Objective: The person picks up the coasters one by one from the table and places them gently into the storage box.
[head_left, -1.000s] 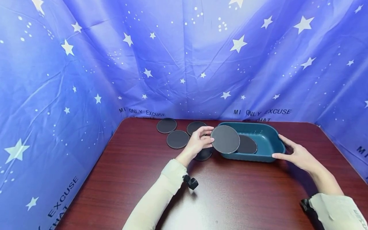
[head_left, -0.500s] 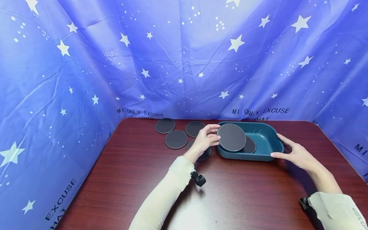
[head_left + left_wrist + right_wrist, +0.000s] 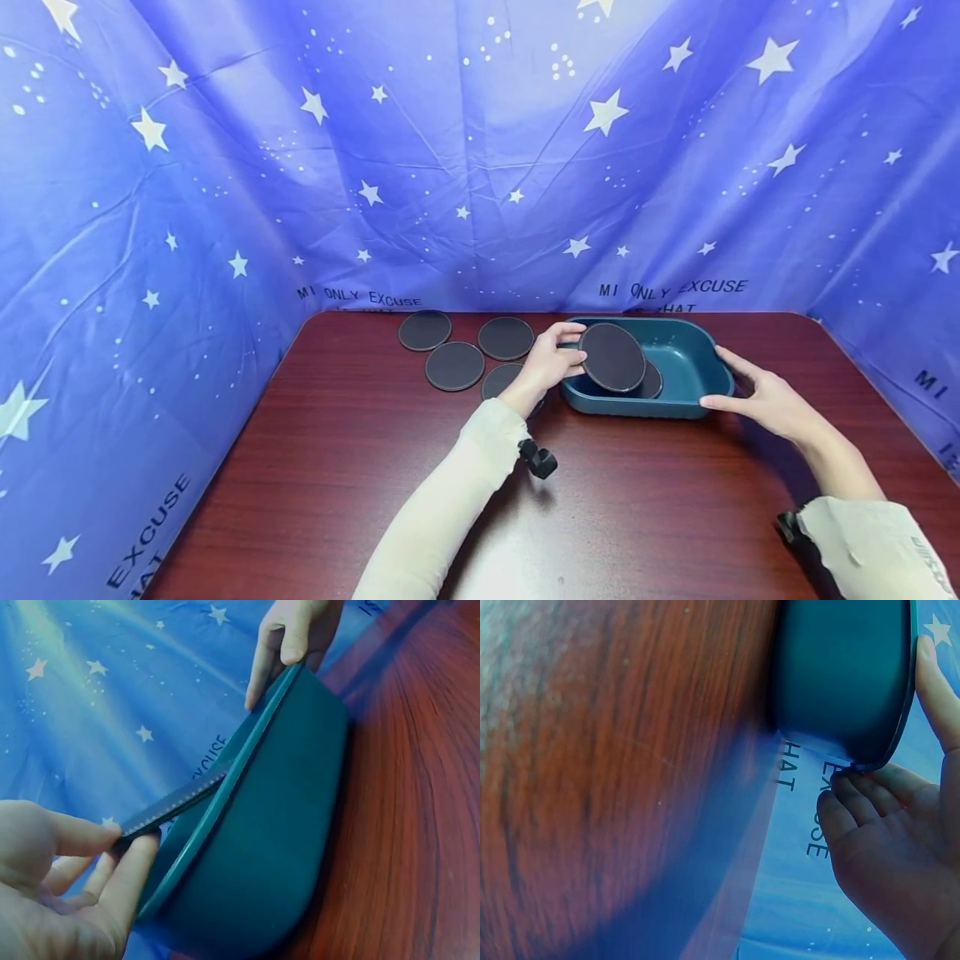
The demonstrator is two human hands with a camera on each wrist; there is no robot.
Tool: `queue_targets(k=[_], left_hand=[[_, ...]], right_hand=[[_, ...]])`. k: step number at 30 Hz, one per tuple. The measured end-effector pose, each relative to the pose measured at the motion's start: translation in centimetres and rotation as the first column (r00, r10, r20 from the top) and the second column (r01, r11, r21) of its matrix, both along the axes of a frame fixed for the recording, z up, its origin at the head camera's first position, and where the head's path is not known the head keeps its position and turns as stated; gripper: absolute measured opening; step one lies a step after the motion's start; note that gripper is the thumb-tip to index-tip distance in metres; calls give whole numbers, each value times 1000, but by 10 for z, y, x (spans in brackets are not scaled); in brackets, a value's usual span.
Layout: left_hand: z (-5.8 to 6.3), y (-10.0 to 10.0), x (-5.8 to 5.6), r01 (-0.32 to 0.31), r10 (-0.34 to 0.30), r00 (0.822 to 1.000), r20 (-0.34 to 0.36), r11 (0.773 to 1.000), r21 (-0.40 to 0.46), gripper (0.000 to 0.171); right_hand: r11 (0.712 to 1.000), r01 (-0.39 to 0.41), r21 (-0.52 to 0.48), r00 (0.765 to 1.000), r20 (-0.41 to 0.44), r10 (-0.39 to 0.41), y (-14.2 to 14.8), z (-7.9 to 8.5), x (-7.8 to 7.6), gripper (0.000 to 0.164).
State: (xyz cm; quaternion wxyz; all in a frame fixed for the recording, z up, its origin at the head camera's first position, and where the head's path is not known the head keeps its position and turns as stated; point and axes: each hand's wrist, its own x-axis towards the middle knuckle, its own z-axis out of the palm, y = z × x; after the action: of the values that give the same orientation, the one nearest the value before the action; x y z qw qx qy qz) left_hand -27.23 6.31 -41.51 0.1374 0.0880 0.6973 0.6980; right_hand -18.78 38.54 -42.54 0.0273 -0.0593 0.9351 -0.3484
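The round, dark-grey, leather-like disc [image 3: 611,357] is matt on its face, with pale stitching along its rim. The oblong, teal, plastic-looking tub [image 3: 645,408] has smooth walls with a soft sheen. The reddish-brown, wood-grained worktop [image 3: 330,467] is glossy, throwing back a whitish glare. The blue-violet cloth backdrop with white stars [image 3: 420,150] is creased and faintly shiny; the off-white cloth sleeves [image 3: 442,500] look matt, the small black clip [image 3: 538,458] like plastic
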Motion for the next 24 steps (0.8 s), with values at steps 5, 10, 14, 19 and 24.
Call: queue_targets(k=[5, 10, 14, 19, 24], left_hand=[[4, 13, -1, 9, -10, 1000, -1, 997, -74, 43], [5, 25, -1, 11, -6, 999, 35, 990, -137, 41], [8, 34, -1, -8, 18, 999, 40, 973, -232, 38], [12, 44, -1, -13, 26, 999, 27, 914, -406, 35], [15, 52, -4, 7, 11, 1000, 30, 844, -537, 37]], right_hand=[[1000, 5, 6, 1000, -3, -5, -1, 0, 0, 95], [1000, -2, -2, 1000, 17, 2, -1, -1, -1, 95], [1000, -9, -15, 1000, 14, 9, -1, -2, 0, 95], [1000, -7, -11, 1000, -5, 7, -1, -2, 0, 94], [1000, 6, -4, 1000, -6, -6, -1, -1, 0, 94]])
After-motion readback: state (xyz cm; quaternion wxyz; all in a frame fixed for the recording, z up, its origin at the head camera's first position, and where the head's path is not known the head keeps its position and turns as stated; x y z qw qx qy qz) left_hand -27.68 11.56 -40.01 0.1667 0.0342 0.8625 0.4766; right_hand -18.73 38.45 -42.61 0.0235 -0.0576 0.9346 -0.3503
